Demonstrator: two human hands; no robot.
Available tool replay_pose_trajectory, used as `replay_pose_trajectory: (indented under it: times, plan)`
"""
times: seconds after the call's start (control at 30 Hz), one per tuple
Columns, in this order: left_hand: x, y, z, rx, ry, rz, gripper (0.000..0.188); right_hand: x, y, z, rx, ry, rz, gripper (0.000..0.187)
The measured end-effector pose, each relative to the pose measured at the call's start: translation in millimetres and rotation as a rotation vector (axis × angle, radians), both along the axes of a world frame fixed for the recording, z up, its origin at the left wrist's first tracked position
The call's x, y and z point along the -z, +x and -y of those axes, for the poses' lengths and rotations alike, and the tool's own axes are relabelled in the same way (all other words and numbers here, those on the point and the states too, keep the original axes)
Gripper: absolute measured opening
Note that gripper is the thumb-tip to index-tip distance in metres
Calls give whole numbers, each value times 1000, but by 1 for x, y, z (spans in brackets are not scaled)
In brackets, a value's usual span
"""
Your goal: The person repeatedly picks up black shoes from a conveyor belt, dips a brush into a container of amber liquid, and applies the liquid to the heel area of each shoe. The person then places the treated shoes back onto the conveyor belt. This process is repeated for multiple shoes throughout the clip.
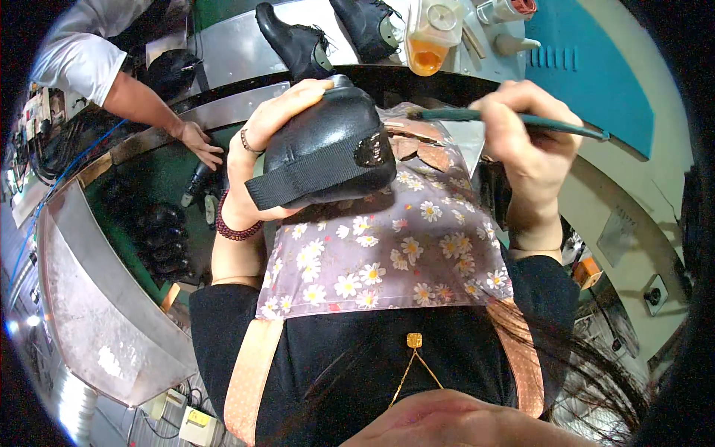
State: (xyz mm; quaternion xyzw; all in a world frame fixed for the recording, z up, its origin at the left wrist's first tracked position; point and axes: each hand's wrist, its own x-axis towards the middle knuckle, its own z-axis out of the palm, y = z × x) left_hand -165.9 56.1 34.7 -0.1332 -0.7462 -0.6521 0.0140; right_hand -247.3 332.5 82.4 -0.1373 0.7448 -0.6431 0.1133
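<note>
My left hand (pixel 257 138) is wrapped round a black leather boot (pixel 331 149), held up in front of my chest. A ribbed black webbing strip (pixel 309 179) runs across the end facing me. Beside the strip's right end shows a glossy wet patch (pixel 372 150). My right hand (pixel 525 138) pinches a slim dark green brush (pixel 547 123), held nearly level. The brush's dark tip points left and lies just right of the boot, apart from the wet patch. The boot's far side is hidden.
Two black lace-up boots (pixel 294 45) stand on the bench ahead, beside a plastic container of amber liquid (pixel 428 56) and a white bottle (pixel 514 45). A teal panel (pixel 596 74) lies right. At left, a co-worker's hand (pixel 199 143) reaches to dark shoes (pixel 197 182) on a green surface.
</note>
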Motion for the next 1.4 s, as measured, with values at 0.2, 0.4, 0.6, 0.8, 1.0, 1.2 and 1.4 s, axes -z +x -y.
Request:
replay_pose_trajectory:
  times: [0.2,0.4,0.6,0.8,1.0,1.2,1.4]
  plan:
    - [-10,-4,-3,34,-85,-30,69,-11,6,11,79,-345,-30,28]
    - [-11,-13,0,227,-98,-45,75,-32,7,16,10,-267,14,29]
    - [-13,-4,-4,104,-91,-18,76,-25,5,23,-36,-265,-1,24]
    - [-14,1,-3,87,-61,49,85,-16,11,19,36,-372,-17,25]
    - [-17,-3,-9,79,-23,99,87,-29,8,18,23,-291,10,26]
    - [-15,5,-9,42,5,117,85,-18,15,26,72,-330,-101,27]
    - [-10,2,-7,84,-37,12,83,-15,21,18,91,-392,40,25]
